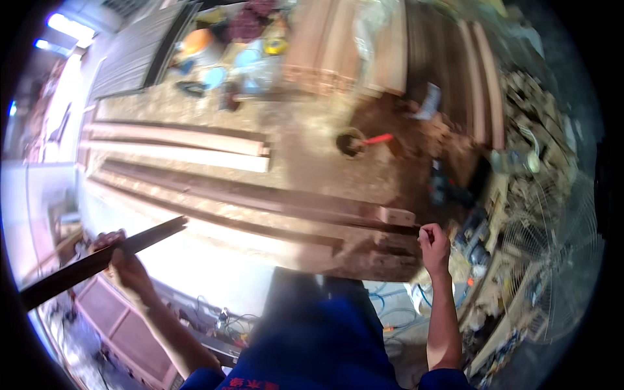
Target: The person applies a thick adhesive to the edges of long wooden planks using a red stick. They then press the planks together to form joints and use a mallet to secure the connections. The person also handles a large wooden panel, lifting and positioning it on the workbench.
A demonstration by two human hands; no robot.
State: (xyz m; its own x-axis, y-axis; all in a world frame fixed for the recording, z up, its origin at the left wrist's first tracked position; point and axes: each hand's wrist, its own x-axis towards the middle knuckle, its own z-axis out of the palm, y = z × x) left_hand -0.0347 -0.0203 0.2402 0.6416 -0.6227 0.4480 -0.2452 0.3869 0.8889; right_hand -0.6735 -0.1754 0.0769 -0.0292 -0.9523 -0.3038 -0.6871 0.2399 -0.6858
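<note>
My left hand (119, 261) grips a long dark wooden strip (146, 237) whose notched end points up and right; its other end runs out at the lower left. My right hand (434, 241), fingers curled, is beside the right end of a long wooden rail (292, 200) lying on the workbench. Whether its fingers hold a small thing or only touch the rail's end cannot be told. Nearer my body lies another wooden rail (273, 241). Two pale wooden pieces (214, 156) lie side by side at the far left of the bench.
A round container with a red-handled tool (378, 139) and a cordless drill (438, 187) stand on the bench. Stacked boards (336, 48), blue-lidded containers (214, 77) and a tape roll (276, 45) are behind. A wire-guarded fan (551, 258) is at right; hoses (402, 319) lie below.
</note>
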